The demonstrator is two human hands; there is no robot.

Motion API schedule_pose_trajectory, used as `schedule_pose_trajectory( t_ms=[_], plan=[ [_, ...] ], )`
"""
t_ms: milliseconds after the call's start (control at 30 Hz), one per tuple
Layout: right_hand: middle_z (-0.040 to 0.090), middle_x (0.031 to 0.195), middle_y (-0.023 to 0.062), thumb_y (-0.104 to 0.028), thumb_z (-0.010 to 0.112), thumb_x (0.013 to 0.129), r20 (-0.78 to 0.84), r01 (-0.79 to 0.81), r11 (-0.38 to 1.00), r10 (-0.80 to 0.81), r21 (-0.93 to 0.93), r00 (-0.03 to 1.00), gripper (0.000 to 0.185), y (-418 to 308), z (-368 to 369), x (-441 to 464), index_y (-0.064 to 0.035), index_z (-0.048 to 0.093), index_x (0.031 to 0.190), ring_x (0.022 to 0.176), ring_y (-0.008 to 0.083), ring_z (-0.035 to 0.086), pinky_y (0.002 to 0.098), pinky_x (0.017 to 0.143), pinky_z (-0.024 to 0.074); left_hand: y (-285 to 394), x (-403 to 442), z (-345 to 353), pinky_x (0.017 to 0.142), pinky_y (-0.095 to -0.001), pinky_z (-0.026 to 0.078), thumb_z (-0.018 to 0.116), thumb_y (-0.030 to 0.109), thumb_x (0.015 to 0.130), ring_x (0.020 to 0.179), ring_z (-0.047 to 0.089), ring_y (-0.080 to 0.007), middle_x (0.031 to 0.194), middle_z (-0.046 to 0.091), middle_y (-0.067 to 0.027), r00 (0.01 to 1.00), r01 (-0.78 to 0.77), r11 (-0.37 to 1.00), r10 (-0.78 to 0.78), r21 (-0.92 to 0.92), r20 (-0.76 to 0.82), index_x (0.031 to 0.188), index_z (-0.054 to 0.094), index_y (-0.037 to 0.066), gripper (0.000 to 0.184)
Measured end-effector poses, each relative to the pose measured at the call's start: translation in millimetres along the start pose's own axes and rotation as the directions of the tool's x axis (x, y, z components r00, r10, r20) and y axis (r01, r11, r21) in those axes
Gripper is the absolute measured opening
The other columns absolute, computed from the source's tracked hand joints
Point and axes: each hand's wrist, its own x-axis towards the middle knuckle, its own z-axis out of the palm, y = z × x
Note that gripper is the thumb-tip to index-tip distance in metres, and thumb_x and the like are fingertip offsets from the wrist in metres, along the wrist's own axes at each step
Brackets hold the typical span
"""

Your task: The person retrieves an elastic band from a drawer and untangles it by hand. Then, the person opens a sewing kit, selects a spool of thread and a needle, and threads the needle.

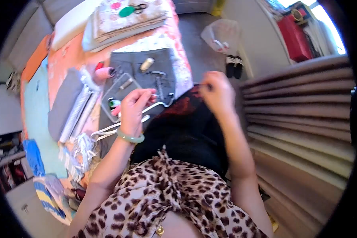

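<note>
My left hand point(135, 104), with a pale green bangle point(130, 137) at its wrist, is closed in a pinch. A tiny pale thing shows at its fingertips, too small to name. Raised to the right above my dark-clothed lap point(182, 135), my right hand point(219, 93) is closed and slightly blurred; what it may hold is hidden. Partly behind the left hand lies a clear plastic box point(107, 95) with thread spools inside. It rests on a grey garment point(125, 59), near a cream thread spool point(147, 64) and a white cord point(159, 105).
Pink thread point(104, 73) and rolled fabric point(69, 107) lie on the bed at left. Scissors point(141, 8) and a green oval point(127, 11) top folded cloth point(107, 37). A plastic bag point(222, 33) and slippers point(234, 66) are on the floor. A curtain point(297, 115) hangs at right.
</note>
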Motion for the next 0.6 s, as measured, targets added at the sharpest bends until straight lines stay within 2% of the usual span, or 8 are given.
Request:
schedule_pose_trajectory(
  t_ms=[67,200,267,333,400,467,500,600],
  plan=[
    [0.062,0.092,0.012,-0.008,0.064,0.072,-0.102,0.002,0.996,-0.011,-0.094,0.995,0.009,58.6,-18.2,-2.9,-0.005,0.061,0.08,0.089,0.0297,0.06,0.0376,0.078,0.0486,0.7,5.5,-5.8,0.069,-0.023,0.047,0.06,0.018,0.09,0.075,0.058,-0.0106,0.084,0.063,-0.0038,0.995,0.099,0.983,-0.099,-0.153,0.006,0.099,0.063,0.001,0.019],
    [0.061,0.096,0.0113,-0.018,0.061,0.085,-0.059,-0.289,0.877,0.289,-0.384,0.956,0.017,147.7,-78.6,-11.1,-0.0036,0.064,0.092,0.085,0.0283,0.061,0.0357,0.075,0.049,-1.9,13.8,-14.3,0.067,-0.0224,0.048,0.061,0.019,0.089,0.075,0.059,-0.0103,0.084,0.063,-0.0037,0.978,0.21,0.918,-0.195,-0.337,0.079,0.099,0.062,0.003,0.019],
    [0.06,0.106,0.0098,-0.025,0.053,0.093,-0.142,-0.357,0.771,0.334,-0.528,0.932,0.025,184.2,-91.8,-16.7,-0.0028,0.064,0.094,0.093,0.0275,0.059,0.0399,0.078,0.0473,-3.2,15.1,-13.0,0.066,-0.0227,0.048,0.061,0.019,0.089,0.075,0.059,-0.01,0.083,0.063,-0.0024,0.972,0.234,0.899,-0.206,-0.371,0.114,0.1,0.062,0.003,0.019],
    [0.059,0.103,0.0115,-0.02,0.056,0.09,-0.167,-0.298,0.809,0.246,-0.508,0.955,0.019,168.9,-100.7,-8.5,-0.0029,0.062,0.095,0.089,0.0287,0.058,0.038,0.078,0.0481,-5.1,15.1,-9.7,0.066,-0.0229,0.048,0.061,0.019,0.089,0.075,0.059,-0.0098,0.084,0.063,-0.0019,0.966,0.257,0.882,-0.218,-0.394,0.142,0.1,0.063,0.003,0.019],
    [0.057,0.097,0.0111,-0.01,0.061,0.085,-0.182,-0.158,0.909,0.093,-0.386,0.979,0.016,130.8,-86.8,3.5,-0.003,0.06,0.099,0.085,0.0259,0.058,0.0353,0.076,0.0488,-8.6,13.1,-5.0,0.065,-0.0228,0.049,0.061,0.02,0.089,0.074,0.06,-0.0095,0.084,0.064,-0.0011,0.956,0.291,0.855,-0.24,-0.43,0.17,0.101,0.063,0.004,0.02],
    [0.054,0.092,0.0092,-0.002,0.064,0.079,-0.125,-0.116,0.989,0.127,0.091,0.984,0.025,46.6,-56.3,8.2,-0.003,0.057,0.102,0.081,0.0216,0.057,0.0328,0.075,0.0487,-17.3,13.1,-0.5,0.065,-0.0223,0.048,0.061,0.021,0.089,0.074,0.06,-0.0092,0.084,0.064,-0.0009,0.942,0.331,0.815,-0.259,-0.476,0.211,0.102,0.063,0.004,0.021],
    [0.056,0.094,0.0088,-0.001,0.065,0.078,0.013,-0.166,0.953,0.169,0.255,0.986,0.028,3.4,-44.3,5.8,-0.0028,0.056,0.104,0.082,0.0179,0.058,0.0316,0.075,0.0485,-19.5,12.1,2.2,0.065,-0.0225,0.049,0.061,0.022,0.089,0.074,0.059,-0.0091,0.084,0.064,-0.0003,0.933,0.357,0.789,-0.273,-0.501,0.234,0.102,0.063,0.005,0.021],
    [0.06,0.087,0.0104,-0.004,0.066,0.08,0.223,-0.041,0.878,-0.076,0.477,0.972,0.021,-55.5,-3.1,-3.8,-0.0011,0.058,0.099,0.078,0.018,0.061,0.0287,0.07,0.0483,-20.2,5.7,10.5,0.066,-0.0235,0.049,0.061,0.022,0.089,0.074,0.059,-0.0091,0.084,0.063,0.0002,0.929,0.367,0.745,-0.263,-0.557,0.26,0.103,0.063,0.006,0.021]
  ],
)
